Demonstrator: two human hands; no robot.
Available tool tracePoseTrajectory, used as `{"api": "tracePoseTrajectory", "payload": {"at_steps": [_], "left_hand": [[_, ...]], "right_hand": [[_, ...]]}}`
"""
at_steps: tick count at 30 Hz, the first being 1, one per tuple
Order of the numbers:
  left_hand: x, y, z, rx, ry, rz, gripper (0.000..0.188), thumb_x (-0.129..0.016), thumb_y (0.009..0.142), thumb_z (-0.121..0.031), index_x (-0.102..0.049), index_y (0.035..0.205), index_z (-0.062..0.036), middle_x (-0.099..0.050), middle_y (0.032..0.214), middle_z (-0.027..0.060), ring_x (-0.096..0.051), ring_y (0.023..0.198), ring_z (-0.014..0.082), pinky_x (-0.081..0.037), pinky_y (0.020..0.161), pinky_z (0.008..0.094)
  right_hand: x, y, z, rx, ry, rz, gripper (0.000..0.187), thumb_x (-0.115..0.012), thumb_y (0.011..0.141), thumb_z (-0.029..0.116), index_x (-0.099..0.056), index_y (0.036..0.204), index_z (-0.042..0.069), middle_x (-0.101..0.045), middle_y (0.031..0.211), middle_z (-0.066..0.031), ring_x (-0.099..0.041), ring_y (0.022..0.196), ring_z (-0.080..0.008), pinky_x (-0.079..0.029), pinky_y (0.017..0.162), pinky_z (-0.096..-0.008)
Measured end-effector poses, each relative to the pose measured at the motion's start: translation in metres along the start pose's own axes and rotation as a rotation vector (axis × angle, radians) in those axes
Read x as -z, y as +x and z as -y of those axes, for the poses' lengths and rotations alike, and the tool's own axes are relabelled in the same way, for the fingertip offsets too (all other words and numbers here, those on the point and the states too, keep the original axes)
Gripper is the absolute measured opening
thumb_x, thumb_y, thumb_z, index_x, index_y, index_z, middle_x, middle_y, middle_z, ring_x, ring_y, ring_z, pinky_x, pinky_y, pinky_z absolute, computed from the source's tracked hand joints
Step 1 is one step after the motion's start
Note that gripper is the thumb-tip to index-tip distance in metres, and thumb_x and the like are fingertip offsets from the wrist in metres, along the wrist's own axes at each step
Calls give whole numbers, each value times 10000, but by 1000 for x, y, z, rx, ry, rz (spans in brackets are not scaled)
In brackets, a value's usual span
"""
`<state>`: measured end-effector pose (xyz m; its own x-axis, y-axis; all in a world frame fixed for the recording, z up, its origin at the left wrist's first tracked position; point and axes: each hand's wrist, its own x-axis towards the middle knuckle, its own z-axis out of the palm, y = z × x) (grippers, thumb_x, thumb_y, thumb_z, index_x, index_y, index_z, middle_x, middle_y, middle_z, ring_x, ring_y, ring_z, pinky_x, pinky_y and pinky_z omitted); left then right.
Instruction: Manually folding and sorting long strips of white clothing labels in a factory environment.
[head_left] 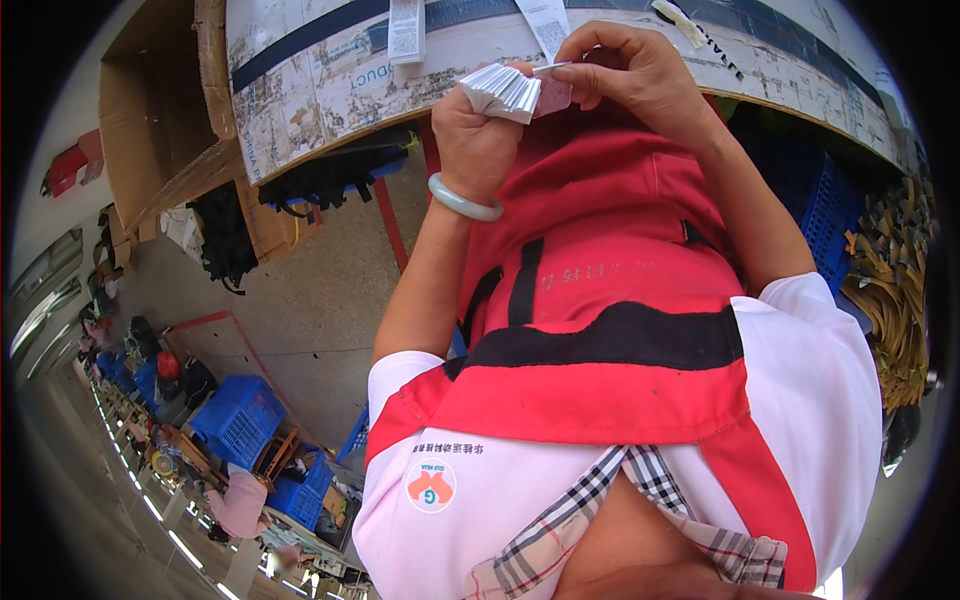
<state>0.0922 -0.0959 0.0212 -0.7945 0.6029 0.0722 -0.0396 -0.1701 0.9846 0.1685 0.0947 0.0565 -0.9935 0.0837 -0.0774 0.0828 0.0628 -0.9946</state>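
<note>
Left hand (474, 150) is wrapped round the paper stack (498, 94), a slip (551, 68) is pinched by the right hand (650, 82): likely light, bendable, best held by edges!

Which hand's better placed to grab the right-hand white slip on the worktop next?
Probably the right hand: it's nearer that white slip and seems to pinch just one thin white piece. The left hand is wrapped around a fanned white stack.
</note>
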Motion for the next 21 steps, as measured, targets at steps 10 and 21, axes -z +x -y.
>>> {"api": "tracePoseTrajectory", "payload": {"at_steps": [10, 21], "left_hand": [[3, 0, -3, 318, -247, 120, 146, -623, 915, -67, -678, 1025, 10, -679, 817, 65, -614, 628, 97, -463, 535, 195], [-8, -9, -1, 470, -505, 208, 290, -547, 989, -302, -603, 974, -18, -614, 799, 60, -642, 678, 149, -522, 592, 254]], "right_hand": [[9, -6, 16, -268, 299, 342, 143, -685, 886, 163, -684, 916, 23, -627, 707, -22, -569, 566, -67, -436, 539, -174], [-25, -7, -21, 0, 18, -95, 181, -647, 925, 168, -678, 999, 6, -627, 716, -23, -587, 609, -81, -485, 572, -210]]}}
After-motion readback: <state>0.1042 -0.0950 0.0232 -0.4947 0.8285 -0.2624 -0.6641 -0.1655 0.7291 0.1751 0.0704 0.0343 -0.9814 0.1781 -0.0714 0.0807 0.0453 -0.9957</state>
